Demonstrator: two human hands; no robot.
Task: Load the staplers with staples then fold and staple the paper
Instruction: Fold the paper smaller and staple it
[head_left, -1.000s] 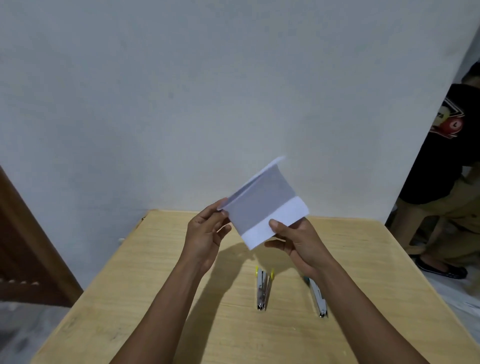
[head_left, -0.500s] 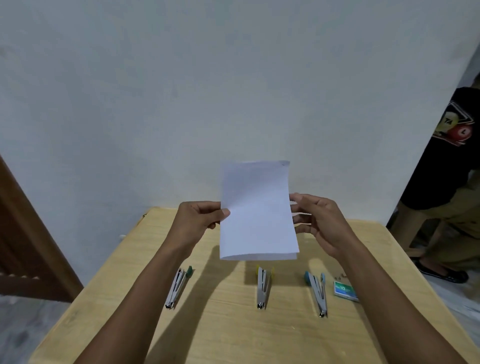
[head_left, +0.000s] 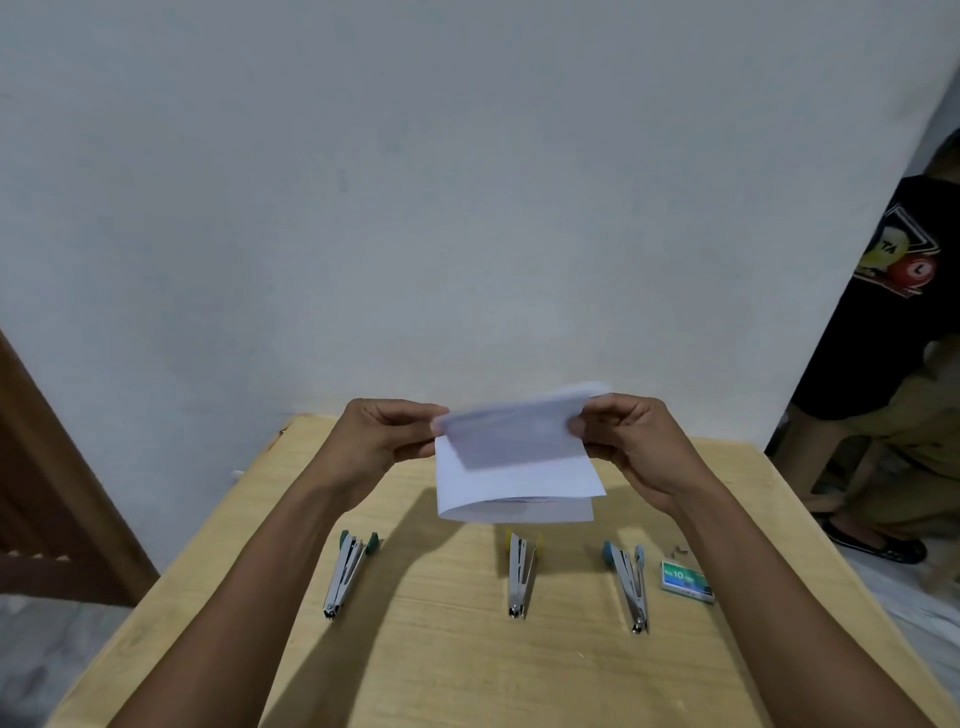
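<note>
The left hand (head_left: 384, 441) pinches the upper left edge of the paper (head_left: 514, 467), thumb and fingers curled onto it. Below that grip, well apart from it, a green-ended stapler (head_left: 348, 571) lies on the wooden table (head_left: 467, 665).

Between the two hands the sheet hangs in the air, doubled over, its loose edges up at the fingers and the soft fold sagging at the bottom. Straight under the fold lies a yellow-ended stapler (head_left: 521, 577).

The right hand (head_left: 634, 447) pinches the upper right corner in the same way. Below it lies a blue-ended stapler (head_left: 628, 587), with a green staple box (head_left: 685, 581) just beside that. Farther right, someone in a black shirt (head_left: 893, 322) stands in the doorway.

To my eye this is the folding step: the bend is made but not pressed flat. I cannot tell whether the staplers are loaded. The next move, I judge, calls for squaring the top edges together, sharpening the crease, then holding the paper with one hand so the other can reach down for a stapler.
</note>
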